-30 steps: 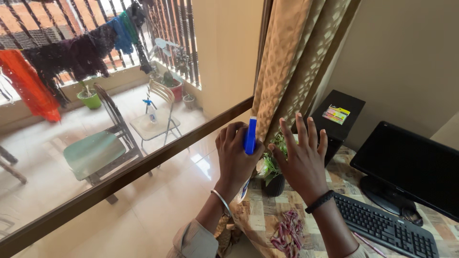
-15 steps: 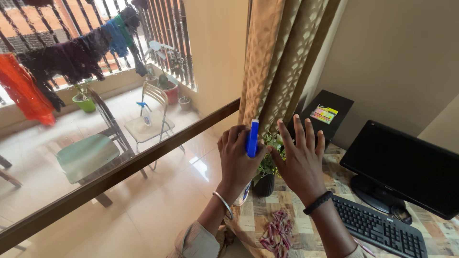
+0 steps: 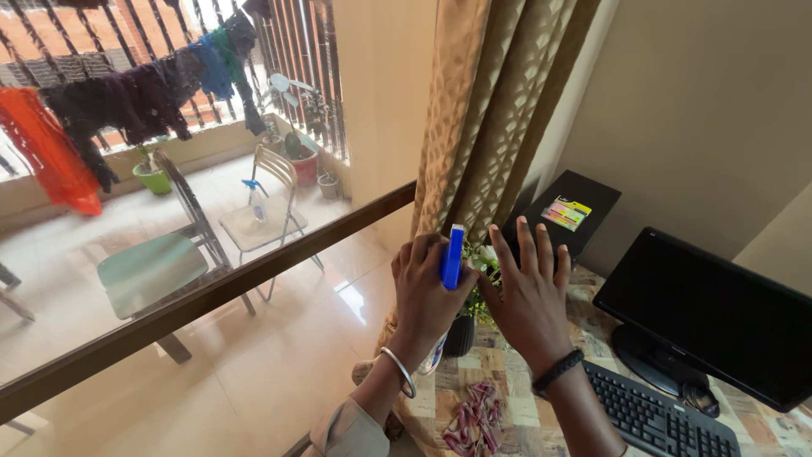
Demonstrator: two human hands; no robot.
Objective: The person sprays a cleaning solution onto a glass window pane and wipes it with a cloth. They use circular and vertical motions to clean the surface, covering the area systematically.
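Two hands are raised in front of the curtain [image 3: 499, 110] by the window. Left hand [image 3: 427, 292] has its fingers clenched around a blue spray bottle [image 3: 452, 258], held upright above the counter [image 3: 516, 415]. Right hand [image 3: 529, 296] is just beside it, fingers spread and released, near a potted plant [image 3: 469, 317].

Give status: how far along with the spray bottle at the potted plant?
Done: left hand grips the spray bottle, held up over the potted plant.
In hand: right hand is open, fingers spread, beside the blue nozzle.
Left: no mist or wet leaves visible, so spraying looks not yet done.
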